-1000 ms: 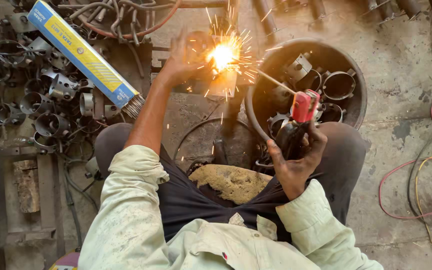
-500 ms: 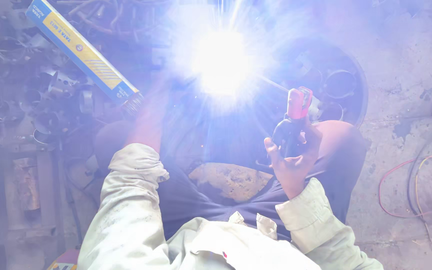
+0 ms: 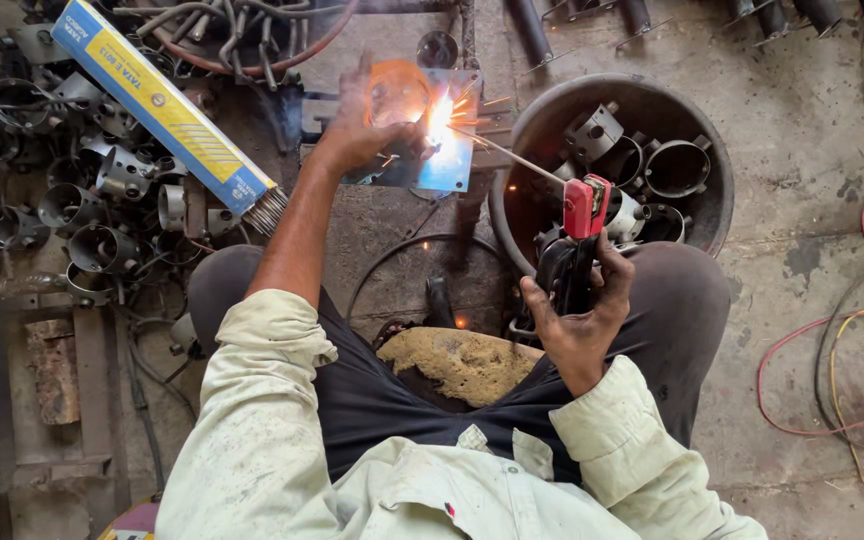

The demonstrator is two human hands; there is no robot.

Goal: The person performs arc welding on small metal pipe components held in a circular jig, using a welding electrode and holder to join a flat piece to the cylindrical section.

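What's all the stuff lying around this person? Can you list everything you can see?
Electrode holder: one, red and black, in the right hand.
Welding rod: one, thin, from holder to the sparks.
Glass shield: one, dark, in the left hand.
Rod box: one, blue and yellow, upper left, rods poking out.
Tub: one, dark, round, right of centre, holding metal rings.
Metal rings: many, grey, piled at left.
Cables: several, red and yellow, far right.
Left hand: grip on the shield.
Right hand: grip on the holder.

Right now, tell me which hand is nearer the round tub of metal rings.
Right. The right hand holds the electrode holder at the tub's near rim; the left hand is off to its left.
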